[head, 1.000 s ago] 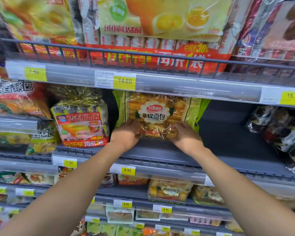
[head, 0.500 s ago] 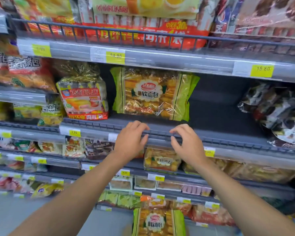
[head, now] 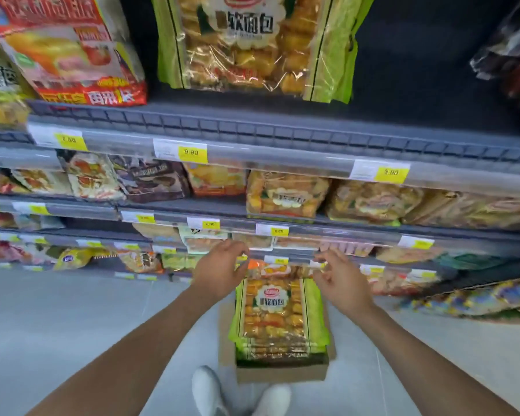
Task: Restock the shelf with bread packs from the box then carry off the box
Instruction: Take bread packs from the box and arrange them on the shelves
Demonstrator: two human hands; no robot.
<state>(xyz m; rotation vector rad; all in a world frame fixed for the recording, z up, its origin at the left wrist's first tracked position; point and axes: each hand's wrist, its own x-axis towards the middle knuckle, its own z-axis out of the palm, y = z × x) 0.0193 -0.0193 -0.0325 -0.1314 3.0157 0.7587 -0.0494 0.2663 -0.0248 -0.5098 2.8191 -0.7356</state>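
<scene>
A shop, no question: we're in a grocery aisle. Grey shelf tiers (head: pixel 282 127) run one under another, and each front rail carries yellow price tags (head: pixel 192 152) behind clear strips, reading 9.90 here. Every tier is lined with factory-wrapped baked goods: a green-edged bread pack (head: pixel 252 40) stands on the upper tier, with a red-labelled bag (head: pixel 66 55) just beside it. On the pale tiled floor (head: pixel 57 325) sits an open cardboard box (head: pixel 282 375) holding a stack of identical packs (head: pixel 278 313).
</scene>
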